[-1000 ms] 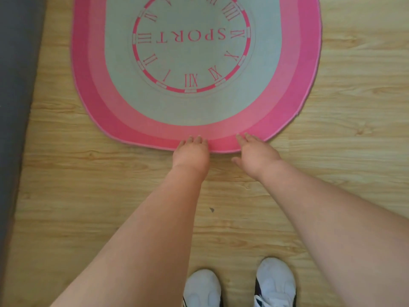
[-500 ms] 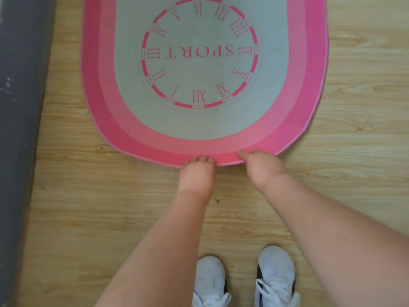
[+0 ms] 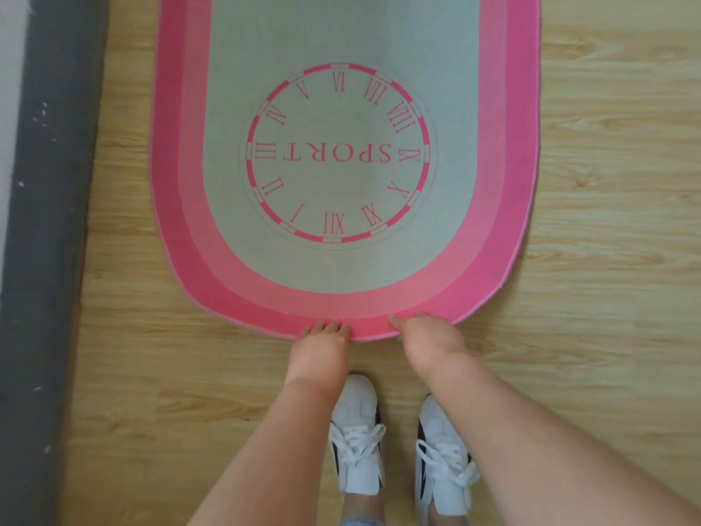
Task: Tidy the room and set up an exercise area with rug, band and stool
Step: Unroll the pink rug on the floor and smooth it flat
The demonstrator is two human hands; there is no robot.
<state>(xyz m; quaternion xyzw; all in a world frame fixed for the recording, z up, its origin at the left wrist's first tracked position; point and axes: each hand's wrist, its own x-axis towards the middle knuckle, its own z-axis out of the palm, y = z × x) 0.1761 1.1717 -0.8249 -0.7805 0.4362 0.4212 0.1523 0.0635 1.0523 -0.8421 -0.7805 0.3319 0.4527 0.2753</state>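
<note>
**A:** Wooden floor, and on it the rug lies flat, running off toward twelve o'clock, with a grey strip at nine.

**B:** Hands?

**A:** Left hand and right hand both pinch its six o'clock hem, fingers curled over.

**B:** Risk?

**A:** An uneven tug could skew or ripple it. The shoes are close and might catch the hem.

One rug. Two hands: left hand, right hand. Two white shoes. One dark strip.
</note>
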